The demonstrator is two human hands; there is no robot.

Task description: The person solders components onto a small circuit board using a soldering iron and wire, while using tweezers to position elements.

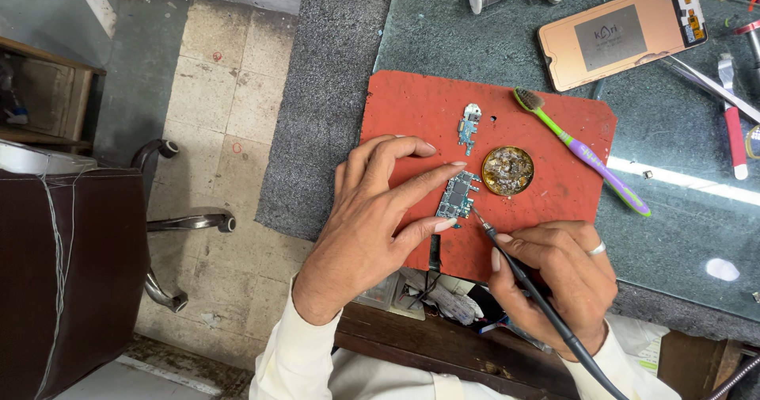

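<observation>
Red mat (pixel 412 115), circuit board (pixel 457 195) half under left hand (pixel 372 218)

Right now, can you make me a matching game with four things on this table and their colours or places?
Things:
1. toothbrush
2. round tin
3. small circuit board
4. soldering iron

Places or colours:
A. pinned under the left hand fingers
B. green and purple, lying across the red mat edge
C. held like a pen in the right hand
D. gold, full of brownish stuff, beside the board

Pairs: 1-B, 2-D, 3-A, 4-C
</observation>
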